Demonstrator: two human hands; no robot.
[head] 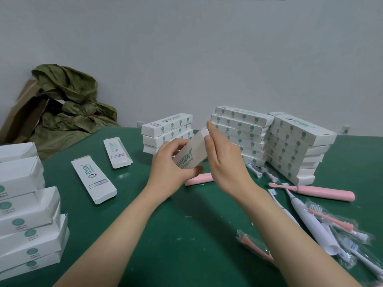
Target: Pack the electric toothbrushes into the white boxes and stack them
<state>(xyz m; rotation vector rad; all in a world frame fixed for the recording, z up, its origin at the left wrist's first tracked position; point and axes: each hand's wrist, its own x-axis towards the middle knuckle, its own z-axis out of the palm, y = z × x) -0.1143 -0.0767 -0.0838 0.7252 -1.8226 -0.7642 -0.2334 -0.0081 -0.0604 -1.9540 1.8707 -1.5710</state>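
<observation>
My left hand [169, 165] grips a white box [191, 153] printed WISDENT, held tilted above the green table [165, 235]. My right hand [223, 160] has straight fingers touching the box's far end and flap. Under the hands lies a pink toothbrush handle [199, 179]. Another pink toothbrush [315, 192] and a white toothbrush [306, 216] lie on the table at the right, beside bagged brush heads [331, 222]. Two open white boxes [94, 179] [117, 152] lie flat at the left.
Stacks of white boxes stand behind the hands [167, 131] [240, 133], at the right [296, 148] and at the near left edge [27, 214]. A green sack and brown cardboard [64, 104] lean on the wall at the back left.
</observation>
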